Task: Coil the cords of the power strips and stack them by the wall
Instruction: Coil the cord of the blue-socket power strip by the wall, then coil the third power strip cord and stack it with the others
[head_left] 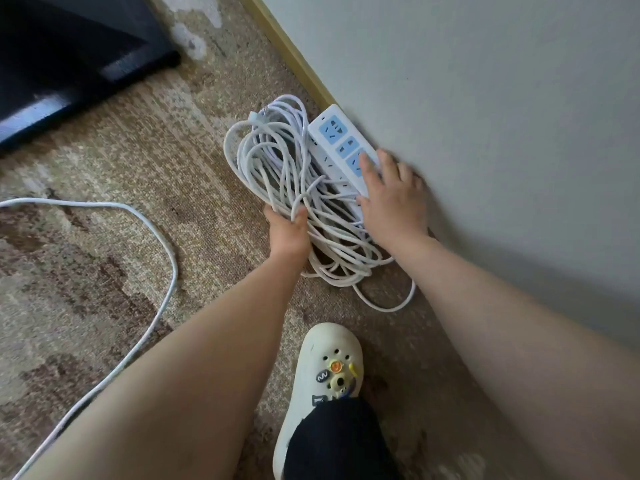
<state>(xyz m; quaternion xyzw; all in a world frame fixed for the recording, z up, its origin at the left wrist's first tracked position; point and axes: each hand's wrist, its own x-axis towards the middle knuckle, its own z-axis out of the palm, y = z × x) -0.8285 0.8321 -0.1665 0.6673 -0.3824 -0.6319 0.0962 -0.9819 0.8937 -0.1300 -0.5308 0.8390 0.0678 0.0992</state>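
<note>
Two power strips lie stacked against the wall [485,98], the upper power strip [341,140] with blue socket faces resting on the lower power strip [332,174], whose white edge shows just beneath it. Both run parallel to the yellowish skirting [287,50]; set this way they take little floor room and cannot slide further. Their cords lie in one loose coiled bundle [277,161] on the carpet [121,150] at nine o'clock of the strips, touching them, with one slack loop trailing out at six o'clock.

The right hand [391,199] lies flat, palm down, on the near end of the upper strip, fingers [367,168] spread fairly wide and pointing toward eleven o'clock. That looks like a press to seat and square the stack against the wall, not a grip. The arm reaches in from five o'clock, nearly straight.

The left hand [287,230] comes from seven o'clock and closes around several strands at the bundle's near edge, thumb over the top, probably to keep the loops gathered while the strips settle.

A separate loose cord [162,244] snakes over the carpet at eight o'clock, uncoiled, so the task seems unfinished. A cream clog [322,368] stands at six o'clock, well clear, and dark furniture [69,57] sits at ten o'clock.
</note>
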